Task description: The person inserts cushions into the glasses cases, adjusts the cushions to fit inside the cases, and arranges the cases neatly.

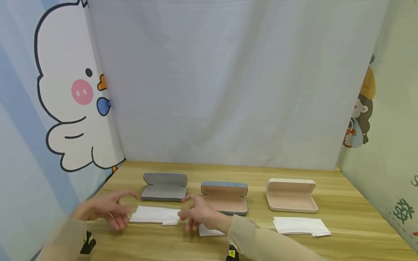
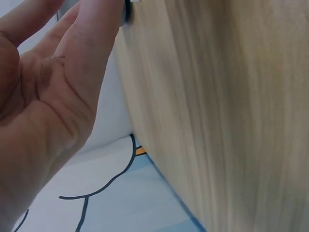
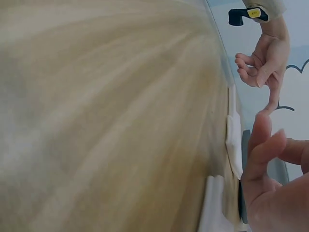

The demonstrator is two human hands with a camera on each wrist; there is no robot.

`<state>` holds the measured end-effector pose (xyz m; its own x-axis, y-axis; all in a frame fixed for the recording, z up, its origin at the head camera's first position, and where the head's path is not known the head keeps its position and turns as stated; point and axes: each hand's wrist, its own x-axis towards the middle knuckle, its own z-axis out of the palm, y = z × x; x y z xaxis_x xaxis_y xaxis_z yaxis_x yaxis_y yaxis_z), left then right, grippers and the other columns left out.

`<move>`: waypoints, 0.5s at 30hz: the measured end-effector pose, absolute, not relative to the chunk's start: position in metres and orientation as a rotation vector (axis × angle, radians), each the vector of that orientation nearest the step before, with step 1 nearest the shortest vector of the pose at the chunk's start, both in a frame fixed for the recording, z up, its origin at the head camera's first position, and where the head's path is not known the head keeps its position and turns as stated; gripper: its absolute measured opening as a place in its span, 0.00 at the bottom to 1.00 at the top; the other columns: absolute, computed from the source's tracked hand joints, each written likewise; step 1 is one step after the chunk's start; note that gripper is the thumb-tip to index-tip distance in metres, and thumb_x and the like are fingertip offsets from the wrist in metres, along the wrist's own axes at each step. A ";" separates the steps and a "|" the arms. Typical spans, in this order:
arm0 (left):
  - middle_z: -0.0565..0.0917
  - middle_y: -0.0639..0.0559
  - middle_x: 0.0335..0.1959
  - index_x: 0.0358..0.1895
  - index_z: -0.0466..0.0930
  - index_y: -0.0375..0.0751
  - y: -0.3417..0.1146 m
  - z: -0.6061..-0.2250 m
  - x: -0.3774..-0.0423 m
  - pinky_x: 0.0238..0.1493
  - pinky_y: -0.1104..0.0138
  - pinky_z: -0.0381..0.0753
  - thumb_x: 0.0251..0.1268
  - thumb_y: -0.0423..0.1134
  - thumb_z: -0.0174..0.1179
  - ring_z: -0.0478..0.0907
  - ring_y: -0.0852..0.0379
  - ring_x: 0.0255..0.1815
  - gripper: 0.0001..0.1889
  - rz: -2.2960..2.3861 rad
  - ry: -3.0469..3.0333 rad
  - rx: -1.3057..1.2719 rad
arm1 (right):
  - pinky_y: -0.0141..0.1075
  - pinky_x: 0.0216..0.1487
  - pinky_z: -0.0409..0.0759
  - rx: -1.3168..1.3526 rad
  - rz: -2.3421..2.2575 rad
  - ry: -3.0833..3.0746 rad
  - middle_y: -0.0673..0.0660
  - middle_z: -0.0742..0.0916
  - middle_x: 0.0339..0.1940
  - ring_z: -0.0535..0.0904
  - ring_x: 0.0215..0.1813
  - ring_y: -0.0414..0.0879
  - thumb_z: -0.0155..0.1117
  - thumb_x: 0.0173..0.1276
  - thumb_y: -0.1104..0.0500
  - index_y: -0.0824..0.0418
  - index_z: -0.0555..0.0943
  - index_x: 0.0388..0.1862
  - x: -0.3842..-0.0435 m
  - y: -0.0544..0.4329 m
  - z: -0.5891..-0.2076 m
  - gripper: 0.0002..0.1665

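Wooden table (image 1: 343,203): white cloth (image 1: 155,215) between both hands' loose fingers (image 1: 119,222).

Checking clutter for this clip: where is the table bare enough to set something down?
Bare wood lies between the blue case and pink case, right of the pink case, and behind all the cases. The front left is crowded: both hands flank a cloth before the grey case.

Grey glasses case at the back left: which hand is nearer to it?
Left. The left hand hovers just front-left of the grey glasses case; the right hand is further right, before the blue-lidded case.
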<state>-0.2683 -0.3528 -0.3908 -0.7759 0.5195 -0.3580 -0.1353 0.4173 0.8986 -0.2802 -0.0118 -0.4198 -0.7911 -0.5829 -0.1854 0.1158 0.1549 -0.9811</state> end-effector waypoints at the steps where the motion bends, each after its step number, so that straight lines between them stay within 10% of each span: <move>1: 0.85 0.36 0.31 0.72 0.48 0.38 -0.353 -0.393 -0.269 0.32 0.56 0.88 0.73 0.35 0.51 0.86 0.51 0.26 0.30 1.398 2.048 0.330 | 0.26 0.09 0.68 -0.437 -1.687 1.896 0.67 0.86 0.35 0.76 0.12 0.41 0.63 0.66 0.65 0.63 0.63 0.65 -0.279 -0.013 -0.421 0.31; 15: 0.86 0.44 0.27 0.70 0.50 0.40 -0.351 -0.415 -0.272 0.30 0.63 0.88 0.70 0.35 0.54 0.86 0.56 0.25 0.30 1.404 1.973 0.219 | 0.23 0.09 0.68 -0.285 -1.691 1.915 0.64 0.88 0.30 0.76 0.10 0.39 0.66 0.62 0.67 0.60 0.63 0.61 -0.269 -0.030 -0.435 0.31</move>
<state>-0.2724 -0.3509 -0.4155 -0.7439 0.5051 -0.4376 -0.2481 0.3993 0.8826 -0.2694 -0.0297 -0.4350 -0.8187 -0.5078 -0.2682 0.2032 0.1807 -0.9623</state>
